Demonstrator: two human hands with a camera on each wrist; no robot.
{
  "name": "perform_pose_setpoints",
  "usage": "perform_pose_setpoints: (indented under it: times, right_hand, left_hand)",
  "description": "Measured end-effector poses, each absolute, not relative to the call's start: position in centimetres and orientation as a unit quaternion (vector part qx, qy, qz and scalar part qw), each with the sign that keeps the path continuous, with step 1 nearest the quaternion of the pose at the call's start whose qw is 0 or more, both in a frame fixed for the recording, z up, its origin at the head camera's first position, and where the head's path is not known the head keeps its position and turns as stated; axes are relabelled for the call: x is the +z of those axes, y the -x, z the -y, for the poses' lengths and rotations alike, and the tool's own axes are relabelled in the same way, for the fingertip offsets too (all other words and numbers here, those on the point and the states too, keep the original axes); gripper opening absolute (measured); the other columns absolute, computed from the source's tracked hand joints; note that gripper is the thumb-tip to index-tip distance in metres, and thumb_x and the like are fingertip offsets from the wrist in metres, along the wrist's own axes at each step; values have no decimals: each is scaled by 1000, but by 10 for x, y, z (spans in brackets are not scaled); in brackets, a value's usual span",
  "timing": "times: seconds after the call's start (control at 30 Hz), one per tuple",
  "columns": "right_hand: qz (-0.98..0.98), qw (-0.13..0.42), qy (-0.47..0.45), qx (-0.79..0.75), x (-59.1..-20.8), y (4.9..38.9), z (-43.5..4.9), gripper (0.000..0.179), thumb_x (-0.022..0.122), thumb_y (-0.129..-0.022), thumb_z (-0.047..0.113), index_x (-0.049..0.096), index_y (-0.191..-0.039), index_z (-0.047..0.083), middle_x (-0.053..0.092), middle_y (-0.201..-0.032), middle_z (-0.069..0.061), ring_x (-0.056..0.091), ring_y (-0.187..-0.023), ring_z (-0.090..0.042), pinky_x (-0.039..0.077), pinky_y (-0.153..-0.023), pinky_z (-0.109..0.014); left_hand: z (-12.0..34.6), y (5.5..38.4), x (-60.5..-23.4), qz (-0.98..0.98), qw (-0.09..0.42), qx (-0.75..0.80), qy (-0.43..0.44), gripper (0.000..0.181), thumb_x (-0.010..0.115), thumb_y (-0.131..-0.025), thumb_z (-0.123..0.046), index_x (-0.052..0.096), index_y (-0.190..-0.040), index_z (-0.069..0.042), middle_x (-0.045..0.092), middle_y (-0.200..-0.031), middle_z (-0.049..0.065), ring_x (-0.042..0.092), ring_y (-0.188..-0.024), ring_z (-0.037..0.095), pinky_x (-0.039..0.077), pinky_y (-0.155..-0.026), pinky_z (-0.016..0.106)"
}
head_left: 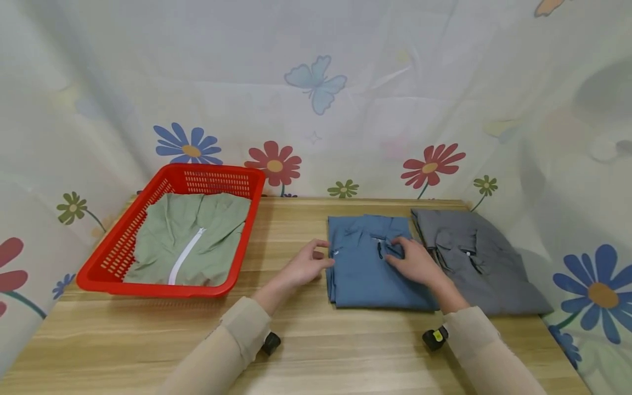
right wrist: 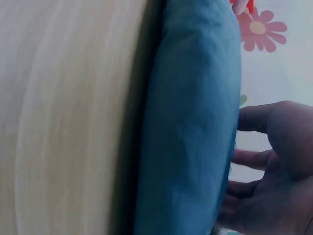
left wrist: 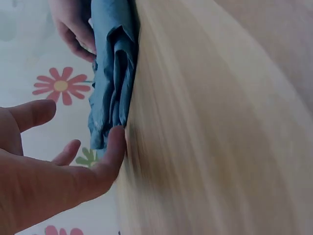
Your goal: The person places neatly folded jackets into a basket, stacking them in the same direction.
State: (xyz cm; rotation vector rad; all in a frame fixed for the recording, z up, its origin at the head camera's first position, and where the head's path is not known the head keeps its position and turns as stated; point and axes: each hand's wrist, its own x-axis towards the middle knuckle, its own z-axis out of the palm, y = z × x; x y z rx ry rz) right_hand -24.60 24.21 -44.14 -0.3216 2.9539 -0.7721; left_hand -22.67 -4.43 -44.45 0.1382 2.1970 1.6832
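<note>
A folded blue garment [head_left: 365, 274] lies flat on the wooden table, a short zip with a dark pull on its top face. At its left edge is my left hand [head_left: 307, 264], fingers loosely bent and apart. In the left wrist view, one fingertip of that hand [left wrist: 63, 181] meets or nearly meets the garment's layered edge [left wrist: 110, 73]. My right hand [head_left: 417, 262] is over the garment's right part, thumb and fingers spread around the zip. The right wrist view has its fingers [right wrist: 252, 159] reaching to the top surface; whether they press is hidden.
A red plastic basket [head_left: 254, 219] holding a green garment [head_left: 197, 247] with a white zip stands on the left. Right of the blue garment lies a folded grey garment [head_left: 494, 274], close against it. A flowered curtain [head_left: 370, 137] hangs behind the wooden table [head_left: 345, 351].
</note>
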Motion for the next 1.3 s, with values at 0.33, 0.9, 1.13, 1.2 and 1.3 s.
perform_pose_setpoints:
  times: [0.33, 0.9, 1.13, 1.2, 1.3]
  right_hand:
    - [-915, 41, 117, -384, -445, 249, -239, 44, 60, -96, 25, 50, -135, 8, 52, -133, -18, 48, -123, -35, 39, -98, -54]
    - [-942, 110, 26, -316, -441, 240, -263, 63, 56, -96, 32, 34, -144, -3, 49, -131, -30, 48, -119, -42, 42, -92, -54]
    - [-923, 132, 25, -360, -441, 239, -263, 68, 57, -96, 35, 28, -147, 0, 47, -133, -30, 49, -119, -41, 44, -91, -52]
    - [-916, 136, 26, -376, -441, 238, -261, 69, 57, -96, 35, 27, -148, 1, 44, -136, -31, 46, -122, -41, 42, -94, -54]
    - [-906, 138, 28, -400, -442, 237, -258, 70, 59, -95, 35, 27, -147, 2, 43, -137, -30, 45, -124, -41, 40, -97, -54]
  left_hand:
    - [62, 233, -439, -827, 141, 545, 7, 45, 62, -93, -23, 49, -134, -11, 50, -130, 21, 52, -113, 31, 43, -93, 47]
    - [63, 236, -440, -847, 130, 515, 8, 45, 63, -92, -24, 51, -134, -13, 55, -126, 18, 54, -112, 30, 45, -92, 46]
    - [62, 236, -439, -832, 146, 535, 6, 48, 62, -93, -24, 47, -137, -12, 53, -127, 19, 54, -110, 30, 45, -92, 45]
    - [62, 236, -439, -828, 149, 540, 6, 49, 62, -94, -23, 45, -138, -11, 52, -128, 20, 54, -110, 30, 44, -93, 46]
    - [62, 236, -438, -824, 146, 548, 4, 50, 61, -94, -22, 44, -139, -10, 50, -132, 20, 52, -114, 30, 42, -95, 47]
